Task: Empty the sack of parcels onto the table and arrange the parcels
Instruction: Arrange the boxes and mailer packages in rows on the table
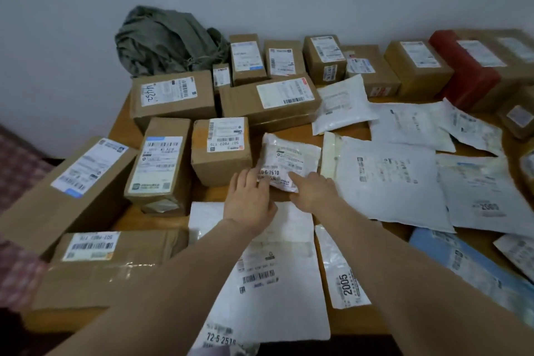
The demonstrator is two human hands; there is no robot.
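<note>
Sack (pixel 170 40), head view: where is it?

It lies grey-green and crumpled at the far left corner of the table (pixel 144 222), against the wall.

And the parcels?

Cardboard boxes (pixel 173 97) stand on the left and along the back. Flat white mailers (pixel 387 179) lie on the right.

Hands?

Both reach 1 small white parcel (pixel 289 159), which lies just beside a box in the middle. Left hand (pixel 248 199) lays straight, released fingers on its near left corner. Right hand (pixel 313 192) touches its near right edge with the forefinger. Whether it pinches, I cannot tell.
</note>
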